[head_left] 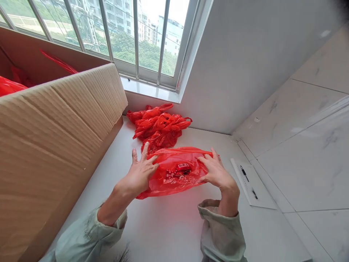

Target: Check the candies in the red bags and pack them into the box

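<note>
A red plastic bag lies flat on the white surface in front of me, with small red-and-white packets showing through it. My left hand rests on the bag's left edge, thumb pinching the plastic while the other fingers stick up. My right hand grips the bag's right edge, fingers curled over the plastic. Both sleeves are pale green.
A pile of tied red bags lies behind the flat bag near the window sill. A big open cardboard box with red bags inside fills the left. A white sheet with a pen lies at the right beside the marble wall.
</note>
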`<state>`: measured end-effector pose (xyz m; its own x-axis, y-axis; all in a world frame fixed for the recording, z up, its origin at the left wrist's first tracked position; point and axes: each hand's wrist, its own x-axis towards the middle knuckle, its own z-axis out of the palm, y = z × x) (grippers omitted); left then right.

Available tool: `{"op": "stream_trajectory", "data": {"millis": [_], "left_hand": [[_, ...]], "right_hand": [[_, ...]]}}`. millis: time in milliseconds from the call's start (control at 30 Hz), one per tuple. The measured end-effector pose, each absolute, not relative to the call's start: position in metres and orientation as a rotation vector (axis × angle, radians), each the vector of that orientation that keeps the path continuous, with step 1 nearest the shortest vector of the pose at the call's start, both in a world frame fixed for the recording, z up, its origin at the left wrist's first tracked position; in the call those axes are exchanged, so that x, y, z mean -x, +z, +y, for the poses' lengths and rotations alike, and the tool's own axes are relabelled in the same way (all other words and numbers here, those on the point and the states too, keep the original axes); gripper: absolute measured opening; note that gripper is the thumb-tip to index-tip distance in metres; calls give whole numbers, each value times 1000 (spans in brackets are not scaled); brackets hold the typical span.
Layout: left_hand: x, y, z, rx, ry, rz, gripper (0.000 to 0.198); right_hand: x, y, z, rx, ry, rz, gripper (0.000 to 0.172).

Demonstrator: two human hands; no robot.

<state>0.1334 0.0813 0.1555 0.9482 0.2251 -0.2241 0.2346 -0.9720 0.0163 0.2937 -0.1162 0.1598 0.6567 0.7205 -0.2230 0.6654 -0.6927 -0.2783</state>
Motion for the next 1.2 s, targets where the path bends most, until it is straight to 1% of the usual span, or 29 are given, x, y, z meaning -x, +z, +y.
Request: {"op": "stream_trajectory", "data": {"millis": [100, 167, 233, 300, 367, 433, 467, 567, 700, 800, 900, 967, 1033, 1100, 1133, 1167, 1200], "left_hand": [[-132, 156, 77, -3068, -342, 312, 55], [-131, 157, 65, -3092, -390, 291, 55], [-128, 159, 48, -3140, -417, 269, 57], [-123, 162, 30, -3219, -262, 144, 57], [-115, 164, 17, -3250, 17, -128, 56], [-110, 162, 12, -3225, 206, -378, 52], [-109, 159, 12, -3217, 234, -438, 50], [-113, 147, 20, -3237, 101, -327, 46], [-124, 134, 35, -3121, -155, -56, 38], [-125, 134, 41, -2978, -257, 3, 35], [-121, 137, 44, -2905, -298, 12, 16], [-118, 139, 48, -2873, -307, -1, 14], [-117, 140, 54, -2860, -285, -8, 14], [-119, 142, 60, -2864, -237, 1, 9], [-121, 143, 62, -2875, -200, 4, 11], [-123, 144, 64, -2892, -154, -4, 18], [-127, 144, 64, -2907, -102, -21, 25]], "right_hand": [[-295, 164, -123, 2697, 479, -1053, 74], [-290, 167, -127, 2702, 500, -1008, 74], [-280, 170, -132, 2687, 500, -972, 68], [-267, 174, -141, 2641, 379, -988, 56], [-253, 179, -148, 2547, 164, -1102, 45], [-242, 184, -151, 2422, -37, -1251, 41], [-238, 185, -149, 2372, -93, -1316, 41], [-240, 182, -136, 2334, -63, -1452, 42], [-264, 164, -115, 2556, 219, -1390, 34], [-282, 149, -110, 2766, 394, -1210, 47], [-291, 140, -113, 2824, 475, -1161, 61], [-292, 137, -116, 2816, 503, -1178, 65], [-291, 137, -120, 2796, 564, -1179, 58], [-289, 139, -125, 2736, 665, -1183, 40], [-289, 141, -127, 2697, 696, -1203, 29], [-288, 143, -129, 2660, 686, -1245, 20], [-287, 146, -130, 2627, 635, -1304, 18]]}}
